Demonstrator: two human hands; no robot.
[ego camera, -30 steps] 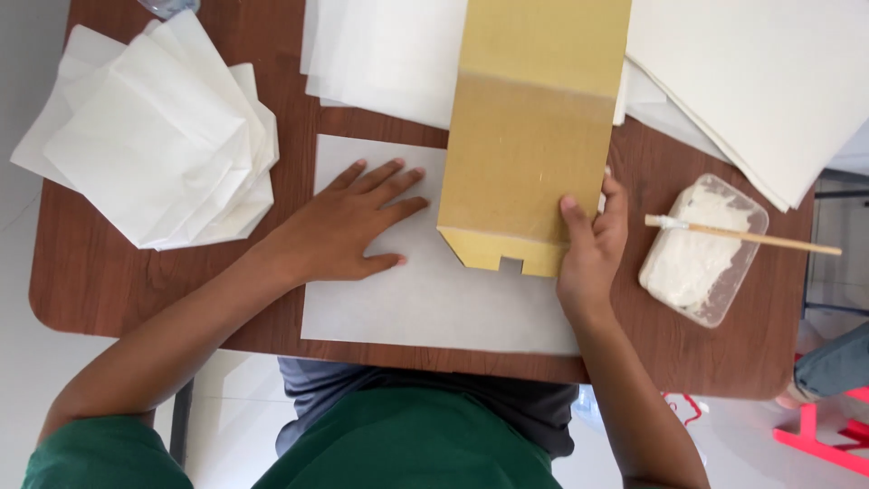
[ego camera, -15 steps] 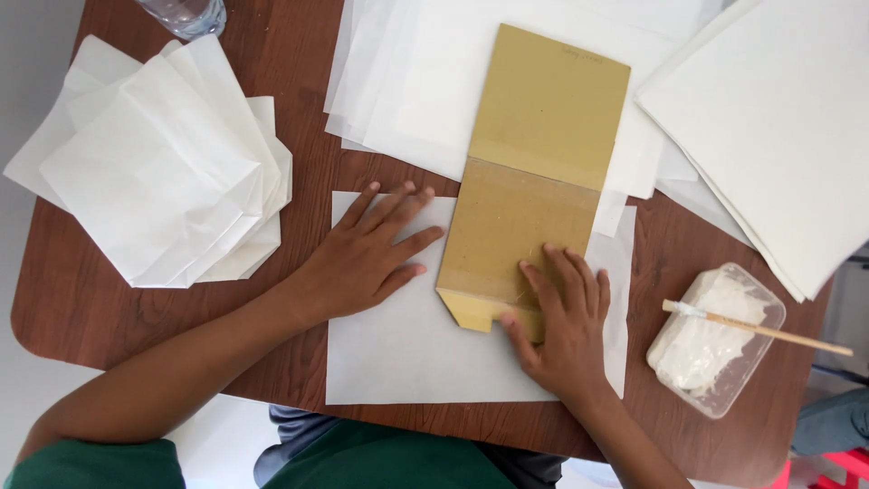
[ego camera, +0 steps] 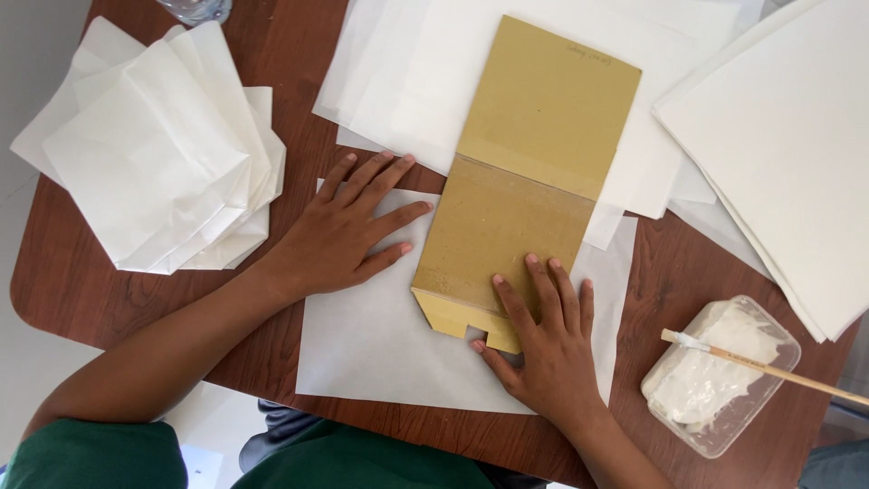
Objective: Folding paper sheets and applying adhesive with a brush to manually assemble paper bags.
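Pressing flat describes both hands in the head view. The right hand (ego camera: 543, 340) lies palm down, fingers spread and gripping nothing, on the near end of a tan cardboard template (ego camera: 525, 181), beside the notch cut in its near edge. The left hand (ego camera: 348, 235) rests open and flat, fingers apart, on a white paper sheet (ego camera: 380, 344), touching the template's left edge with its fingertips.

Step in hand, by judgement: the template is being seated and held square on the sheet that lies under it, at the middle of the table's (ego camera: 136, 299) near edge. A next move would call for steady downward pressure from one hand while the other works the paper, since a thin sheet slides easily on wood.

Edges and room:
- The sheet's near edge lies close to the table's near edge; little margin there.
- A stack of folded white paper bags (ego camera: 154, 149) occupies the far-left corner, apart from the left hand.
- Loose white sheets (ego camera: 769, 136) cover the far and right side, under the template's far end.
- A clear plastic tub of white paste (ego camera: 715, 380) with a wooden-handled brush (ego camera: 769, 367) across it sits at the near-right corner, near the right hand.
- Bare wood shows between the bags and the sheet.
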